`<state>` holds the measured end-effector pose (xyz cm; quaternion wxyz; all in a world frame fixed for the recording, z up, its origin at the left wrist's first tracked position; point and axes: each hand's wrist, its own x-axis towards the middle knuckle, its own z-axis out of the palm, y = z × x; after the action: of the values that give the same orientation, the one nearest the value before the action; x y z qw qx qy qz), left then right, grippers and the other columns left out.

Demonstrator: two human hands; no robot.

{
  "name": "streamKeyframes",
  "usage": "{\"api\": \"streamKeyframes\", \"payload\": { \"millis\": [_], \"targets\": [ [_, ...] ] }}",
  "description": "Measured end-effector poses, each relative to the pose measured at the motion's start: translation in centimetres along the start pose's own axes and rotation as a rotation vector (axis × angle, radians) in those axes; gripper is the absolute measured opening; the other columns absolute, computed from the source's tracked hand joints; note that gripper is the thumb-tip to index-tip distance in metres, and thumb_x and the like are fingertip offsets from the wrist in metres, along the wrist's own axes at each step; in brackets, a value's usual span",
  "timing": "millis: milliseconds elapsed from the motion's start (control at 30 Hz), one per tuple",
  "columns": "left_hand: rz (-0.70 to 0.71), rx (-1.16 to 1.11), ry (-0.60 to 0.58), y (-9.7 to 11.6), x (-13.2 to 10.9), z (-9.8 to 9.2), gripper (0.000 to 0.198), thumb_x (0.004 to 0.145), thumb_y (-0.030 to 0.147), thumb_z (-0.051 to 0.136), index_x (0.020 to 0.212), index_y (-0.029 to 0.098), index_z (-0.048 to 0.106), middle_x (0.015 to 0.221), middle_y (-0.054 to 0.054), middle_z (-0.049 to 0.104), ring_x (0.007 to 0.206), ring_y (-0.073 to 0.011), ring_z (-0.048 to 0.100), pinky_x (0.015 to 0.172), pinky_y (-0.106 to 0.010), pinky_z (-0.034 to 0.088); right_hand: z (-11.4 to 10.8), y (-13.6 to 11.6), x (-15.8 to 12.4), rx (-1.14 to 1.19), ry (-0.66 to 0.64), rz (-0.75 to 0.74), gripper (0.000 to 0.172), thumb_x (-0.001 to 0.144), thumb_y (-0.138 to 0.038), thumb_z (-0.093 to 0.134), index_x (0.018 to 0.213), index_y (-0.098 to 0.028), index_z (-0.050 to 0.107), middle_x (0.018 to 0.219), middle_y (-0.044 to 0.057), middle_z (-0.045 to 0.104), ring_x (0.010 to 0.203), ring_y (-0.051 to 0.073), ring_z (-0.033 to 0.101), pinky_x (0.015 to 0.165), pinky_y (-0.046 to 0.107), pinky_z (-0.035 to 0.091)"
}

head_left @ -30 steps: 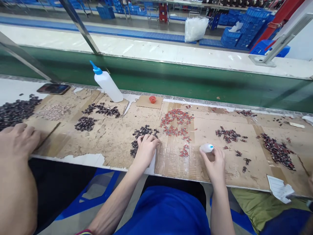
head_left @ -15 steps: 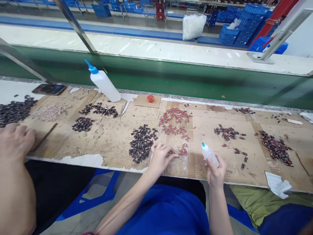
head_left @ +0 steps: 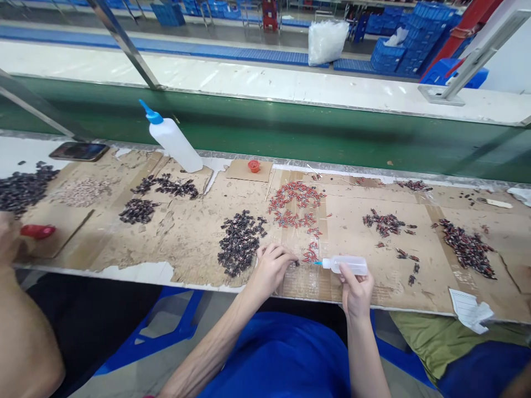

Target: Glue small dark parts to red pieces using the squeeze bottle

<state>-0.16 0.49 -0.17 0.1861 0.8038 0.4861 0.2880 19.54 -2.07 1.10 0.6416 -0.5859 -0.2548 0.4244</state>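
Note:
My left hand (head_left: 271, 269) rests on the cardboard (head_left: 199, 243) with thumb and fingertips pinched on a small black part (head_left: 296, 263). In my right hand (head_left: 357, 290) is a small clear squeeze bottle (head_left: 348, 265), lying level with its blue nozzle pointing left. The nozzle tip is a short way right of the black part, at the lower end of a scatter of small red parts (head_left: 310, 254). A pile of black parts (head_left: 238, 243) lies just left of my left hand.
A large white bottle (head_left: 176, 145) with a blue spout stands behind on the left. A red cap (head_left: 254, 166) sits on a cardboard scrap. Red-and-black parts (head_left: 467, 249) are heaped to the right. A co-worker's arm (head_left: 25, 331) is at far left, near a red object (head_left: 37, 231).
My right hand has tipped the squeeze bottle from upright to level, bringing its nozzle left toward my left fingertips. The co-worker's hand has moved left, uncovering the red object.

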Motion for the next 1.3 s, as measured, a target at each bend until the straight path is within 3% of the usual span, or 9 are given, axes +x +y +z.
{"api": "streamKeyframes", "payload": {
  "millis": [133, 267, 500, 633, 767, 967, 1133, 1300],
  "targets": [
    [0.051, 0.040, -0.022, -0.3, 0.2, -0.2, 0.016, 0.093, 0.020, 0.054, 0.098, 0.024, 0.068, 0.096, -0.003, 0.070, 0.094, -0.0191, 0.056, 0.085, -0.037, 0.031, 0.1, -0.1, 0.0, 0.050, 0.016, 0.007, 0.037, 0.060, -0.046, 0.078, 0.074, -0.014, 0.067, 0.060, 0.000, 0.061, 0.046, 0.008, 0.045, 0.042, 0.021, 0.031],
    [0.127, 0.051, -0.083, -0.3, 0.7, -0.4, 0.019, 0.093, 0.019, 0.052, 0.099, 0.026, 0.069, 0.102, -0.004, 0.070, 0.099, -0.0201, 0.056, 0.086, -0.038, 0.031, 0.2, -0.1, 0.0, 0.064, 0.023, -0.003, 0.038, 0.063, -0.050, 0.075, 0.075, -0.015, 0.067, 0.061, 0.001, 0.063, 0.047, 0.009, 0.049, 0.041, 0.021, 0.033],
    [-0.034, -0.076, -0.119, 0.1, -0.1, -0.4, 0.011, 0.089, 0.027, 0.061, 0.084, 0.025, 0.071, 0.095, -0.002, 0.074, 0.096, -0.0197, 0.061, 0.089, -0.040, 0.032, -0.3, 0.4, -0.1, -0.026, 0.007, -0.013, 0.035, 0.062, -0.045, 0.077, 0.070, -0.013, 0.069, 0.063, 0.005, 0.067, 0.051, 0.012, 0.053, 0.043, 0.022, 0.035],
    [-0.105, -0.130, -0.119, 0.2, -0.7, -0.2, 0.005, 0.083, 0.030, 0.068, 0.086, 0.026, 0.072, 0.098, -0.001, 0.074, 0.103, -0.0218, 0.060, 0.091, -0.041, 0.032, -0.3, 0.9, -0.4, -0.129, -0.007, -0.069, 0.032, 0.066, -0.045, 0.075, 0.066, -0.013, 0.068, 0.057, 0.004, 0.065, 0.050, 0.013, 0.054, 0.046, 0.024, 0.040],
    [-0.114, -0.126, -0.104, 0.5, -0.9, -0.2, 0.015, 0.083, 0.028, 0.070, 0.097, 0.027, 0.071, 0.100, -0.003, 0.073, 0.106, -0.0232, 0.059, 0.092, -0.042, 0.031, 0.3, 0.7, -1.2, -0.242, -0.014, -0.160, 0.033, 0.067, -0.046, 0.073, 0.064, -0.014, 0.069, 0.058, 0.005, 0.068, 0.055, 0.019, 0.063, 0.052, 0.028, 0.049],
    [-0.083, -0.074, -0.055, 0.8, -0.8, 0.2, 0.007, 0.085, 0.026, 0.067, 0.083, 0.027, 0.074, 0.089, -0.001, 0.071, 0.099, -0.0211, 0.060, 0.089, -0.041, 0.030, 0.6, 0.8, -2.0, -0.353, -0.029, -0.277, 0.031, 0.071, -0.045, 0.069, 0.064, -0.015, 0.069, 0.058, 0.005, 0.070, 0.053, 0.020, 0.065, 0.050, 0.028, 0.051],
    [-0.112, -0.082, 0.002, 0.9, -0.9, 0.8, 0.006, 0.083, 0.025, 0.069, 0.081, 0.027, 0.073, 0.085, 0.000, 0.071, 0.097, -0.0201, 0.059, 0.087, -0.040, 0.029, 0.4, 1.2, -2.0, -0.419, -0.035, -0.293, 0.031, 0.074, -0.044, 0.067, 0.064, -0.015, 0.069, 0.058, 0.005, 0.070, 0.053, 0.019, 0.065, 0.050, 0.028, 0.051],
    [-0.146, -0.103, -0.012, 0.9, -0.9, 0.9, 0.005, 0.082, 0.024, 0.070, 0.079, 0.027, 0.073, 0.085, 0.000, 0.071, 0.097, -0.0205, 0.059, 0.088, -0.040, 0.029, 0.2, 1.6, -1.8, -0.450, -0.043, -0.286, 0.033, 0.075, -0.045, 0.067, 0.064, -0.015, 0.068, 0.057, 0.005, 0.068, 0.052, 0.018, 0.063, 0.050, 0.027, 0.050]
  ]
}}
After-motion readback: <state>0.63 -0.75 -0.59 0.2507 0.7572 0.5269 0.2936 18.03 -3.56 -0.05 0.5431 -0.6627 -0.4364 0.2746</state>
